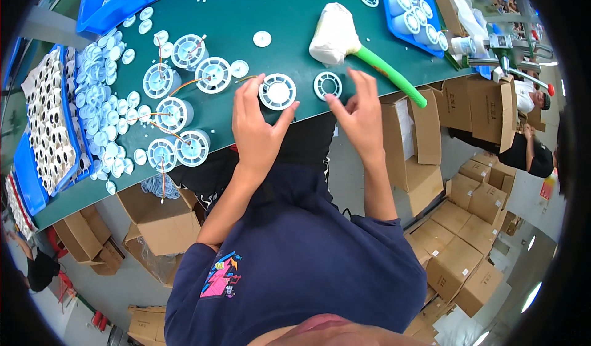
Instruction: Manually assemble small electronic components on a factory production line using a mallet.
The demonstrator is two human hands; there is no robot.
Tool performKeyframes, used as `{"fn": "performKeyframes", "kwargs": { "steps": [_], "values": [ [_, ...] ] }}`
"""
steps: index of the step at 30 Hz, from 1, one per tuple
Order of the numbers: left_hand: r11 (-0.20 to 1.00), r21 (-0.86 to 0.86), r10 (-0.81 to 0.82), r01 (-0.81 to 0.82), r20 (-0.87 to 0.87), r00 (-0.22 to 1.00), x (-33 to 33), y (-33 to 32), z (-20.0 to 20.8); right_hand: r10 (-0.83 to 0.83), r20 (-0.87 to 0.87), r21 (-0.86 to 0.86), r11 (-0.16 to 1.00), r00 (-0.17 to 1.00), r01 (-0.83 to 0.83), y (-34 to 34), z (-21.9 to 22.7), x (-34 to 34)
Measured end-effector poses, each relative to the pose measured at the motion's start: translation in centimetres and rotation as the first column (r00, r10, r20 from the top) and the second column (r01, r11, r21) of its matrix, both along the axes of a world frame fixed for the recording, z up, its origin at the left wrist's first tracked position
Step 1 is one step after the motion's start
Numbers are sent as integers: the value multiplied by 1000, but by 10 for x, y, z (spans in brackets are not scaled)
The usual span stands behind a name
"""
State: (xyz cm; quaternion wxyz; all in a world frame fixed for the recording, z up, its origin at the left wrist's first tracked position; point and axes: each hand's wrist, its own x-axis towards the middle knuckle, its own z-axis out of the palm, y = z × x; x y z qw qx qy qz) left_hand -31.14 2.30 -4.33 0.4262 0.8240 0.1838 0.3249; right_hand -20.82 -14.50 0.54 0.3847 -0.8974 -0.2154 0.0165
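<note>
My left hand (257, 121) is closed around a pale blue round plastic part (278, 92) with a slotted rim and a white centre, thumb on one side and fingers on the other. Close by lies a flat slotted ring (327, 85) on the green table. My right hand (362, 115) is beside that ring, its thumb at the ring's lower edge and its other fingers apart from it. Left of my left hand stand several cup-shaped parts (213, 75) with slotted rims and orange wires. A mallet (388, 72) with a green handle and white wrapped head lies beyond my right hand.
Many small pale blue discs (101, 81) are heaped at the left, next to a blue tray (58, 118) of moulded pulp. A blue bin (414, 13) at the far right holds cup parts. A metal clamp-like fixture (502, 44) stands at the right end; cardboard boxes (455, 247) fill the floor there.
</note>
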Motion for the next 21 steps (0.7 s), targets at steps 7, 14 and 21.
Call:
{"fn": "performKeyframes", "kwargs": {
  "steps": [7, 14, 21],
  "values": [
    [1000, -27, 14, -14, -21, 1000, 0, -3, -3, 184, 170, -97, 981, 968, -169, -5, -27, 4],
    [997, -66, 31, -31, -4, 1000, 0, -6, -9, 473, 354, -23, 867, 807, -498, 54, -3, -3],
    [997, -42, 67, -66, 26, 997, 0, -7, -13, 464, 306, 23, 869, 831, -494, 56, -11, -13]
  ]
}}
